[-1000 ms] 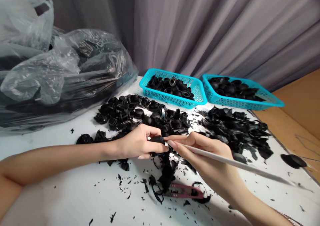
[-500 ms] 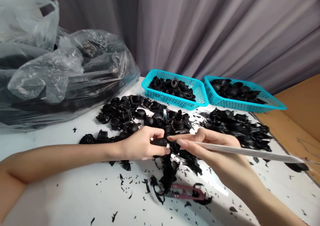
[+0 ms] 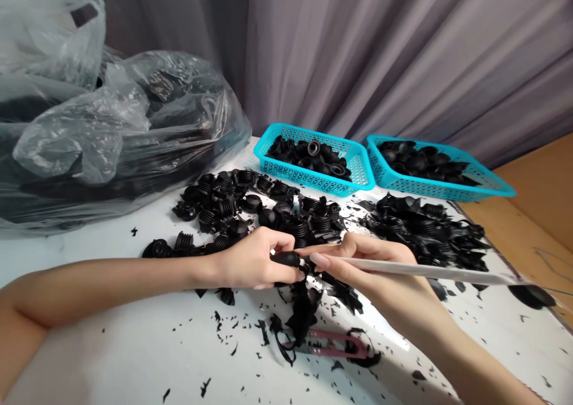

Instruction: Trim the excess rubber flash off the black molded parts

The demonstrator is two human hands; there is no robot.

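Observation:
Closed around a small black rubber part (image 3: 286, 258), my left hand (image 3: 250, 260) keeps it just above the table, thumb and forefinger pressed on its sides. My right hand (image 3: 358, 260) pinches a long, thin, pale grey tool (image 3: 412, 268) that slants back over the wrist to the right. The fingertips of my right hand meet the black part at its right end; the tool's front tip is hidden there. Black rubber trimmings (image 3: 304, 309) lie below the hands. Pink thread snips (image 3: 340, 344) rest on the table, partly covered by scraps.
Ribbed black rubber parts (image 3: 224, 199) are heaped behind my left hand, and a pile of black scraps (image 3: 430, 232) lies at the right. Two turquoise baskets (image 3: 313, 181) hold black parts at the back. A large clear plastic bag (image 3: 134, 142) bulges at the left.
My right hand has shifted slightly left with the grey tool, its fingers closer against the black part. My left hand stays nearly where it was.

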